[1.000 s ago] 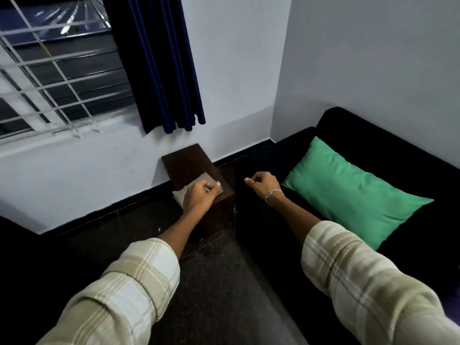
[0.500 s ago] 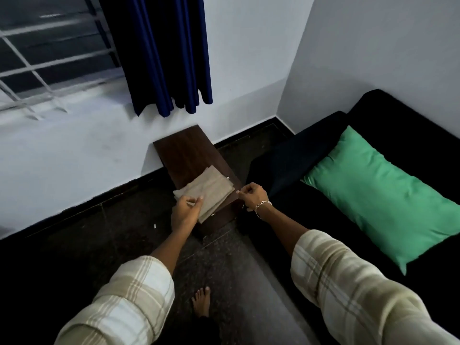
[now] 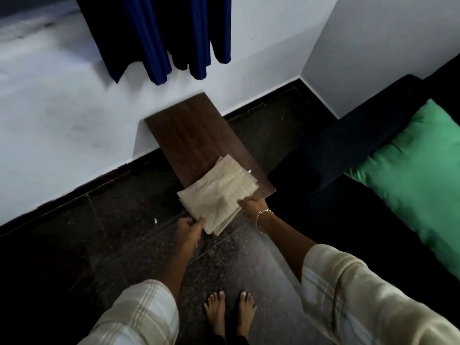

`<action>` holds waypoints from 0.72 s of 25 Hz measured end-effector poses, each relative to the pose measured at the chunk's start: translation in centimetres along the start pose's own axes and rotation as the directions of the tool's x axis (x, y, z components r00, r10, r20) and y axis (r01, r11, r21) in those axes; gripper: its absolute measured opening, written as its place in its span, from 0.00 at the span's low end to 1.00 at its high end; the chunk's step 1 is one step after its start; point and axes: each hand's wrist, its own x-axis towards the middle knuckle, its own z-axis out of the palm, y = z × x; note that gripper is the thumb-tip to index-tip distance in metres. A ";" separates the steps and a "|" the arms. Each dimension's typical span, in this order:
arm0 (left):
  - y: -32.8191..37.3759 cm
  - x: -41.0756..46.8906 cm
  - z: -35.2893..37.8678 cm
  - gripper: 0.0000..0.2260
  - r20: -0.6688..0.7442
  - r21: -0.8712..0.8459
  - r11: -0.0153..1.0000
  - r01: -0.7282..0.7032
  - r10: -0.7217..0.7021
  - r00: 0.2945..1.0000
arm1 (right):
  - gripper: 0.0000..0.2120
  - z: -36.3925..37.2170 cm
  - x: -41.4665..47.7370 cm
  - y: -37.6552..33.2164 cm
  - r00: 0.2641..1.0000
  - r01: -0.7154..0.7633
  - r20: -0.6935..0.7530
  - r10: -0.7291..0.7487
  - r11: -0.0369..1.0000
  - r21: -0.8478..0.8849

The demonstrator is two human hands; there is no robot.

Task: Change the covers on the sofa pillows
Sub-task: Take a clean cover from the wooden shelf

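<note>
A folded beige pillow cover (image 3: 219, 192) hangs half off the near end of a dark wooden side table (image 3: 194, 135). My left hand (image 3: 190, 227) pinches its near left corner. My right hand (image 3: 254, 206), with a bracelet on the wrist, grips its near right edge. A green pillow (image 3: 418, 175) lies on the black sofa (image 3: 348, 145) at the right, apart from both hands.
The side table stands against the white wall under a dark blue curtain (image 3: 169, 36). My bare feet (image 3: 229, 310) stand on the dark speckled floor (image 3: 119, 220). A small white scrap (image 3: 155, 221) lies on the floor left of my left hand.
Both hands have taken hold of the beige cover and drawn it toward me, off the table's near end. My view has tilted down, so my feet now show.
</note>
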 end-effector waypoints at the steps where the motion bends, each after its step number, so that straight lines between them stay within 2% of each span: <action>1: 0.0 1.1 0.6 0.26 0.015 -0.011 1.000 0.026 -0.026 1.000 | 0.13 0.9 1.4 0.0 1.000 -0.015 0.002 0.015 1.000 0.021; 3: 0.3 2.0 1.6 0.23 0.098 -0.063 0.989 0.138 -0.131 0.987 | 0.07 2.5 3.8 0.5 0.998 -0.058 0.001 0.058 0.996 0.060; 6: -0.2 3.8 2.9 0.23 0.229 -0.153 0.949 0.277 -0.238 0.944 | 0.18 4.3 5.7 2.0 0.993 -0.119 0.013 0.118 0.988 0.096; 8: -0.1 4.8 3.6 0.23 0.149 -0.224 0.936 0.270 -0.241 0.959 | 0.22 5.0 6.0 2.8 0.989 -0.146 0.016 0.145 0.979 0.141; 11: 1.7 4.0 4.3 0.07 -0.030 -0.418 0.885 0.204 -0.238 0.971 | 0.14 5.1 5.3 2.5 0.973 -0.230 0.047 0.227 0.923 0.307; 12: 2.6 3.2 4.6 0.04 -0.029 -0.466 0.861 0.203 -0.244 0.969 | 0.13 5.1 5.0 2.2 0.961 -0.276 0.099 0.257 0.894 0.355; 15: 4.4 1.3 5.3 0.05 0.025 -0.561 0.802 0.206 -0.232 0.972 | 0.09 5.6 4.0 0.2 0.910 -0.407 0.283 0.302 0.773 0.486; 18: 6.4 -0.3 4.8 0.03 0.057 -0.629 0.755 0.184 -0.192 0.980 | 0.02 6.6 3.5 -2.3 0.920 -0.388 0.289 0.264 0.713 0.584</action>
